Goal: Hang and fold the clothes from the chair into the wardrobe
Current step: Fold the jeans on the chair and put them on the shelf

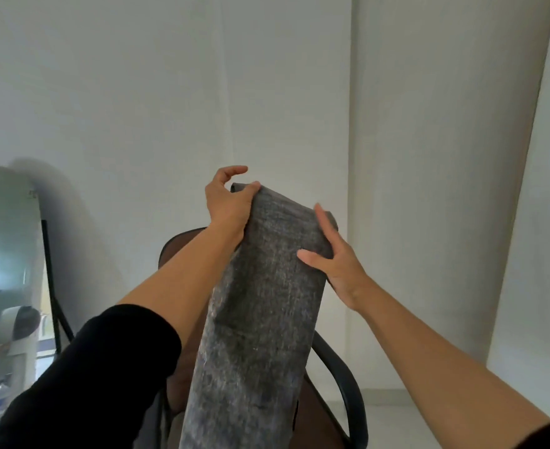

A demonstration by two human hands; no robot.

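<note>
A long grey knitted garment (pixel 263 306), folded into a narrow strip, hangs upright in front of me. My left hand (pixel 228 202) pinches its top left corner with the thumb on the near side; the other fingers curl loosely above it. My right hand (pixel 335 257) grips the garment's right edge a little lower, thumb across the front and fingers behind. Below the garment stands the brown chair (pixel 319 416) with a black armrest (pixel 348 380). The wardrobe is out of view.
A standing mirror (pixel 4 254) with a black frame leans against the wall at the left. White walls fill the background, with a projecting column (pixel 429 157) on the right. Pale floor tiles (pixel 387 413) show at lower right.
</note>
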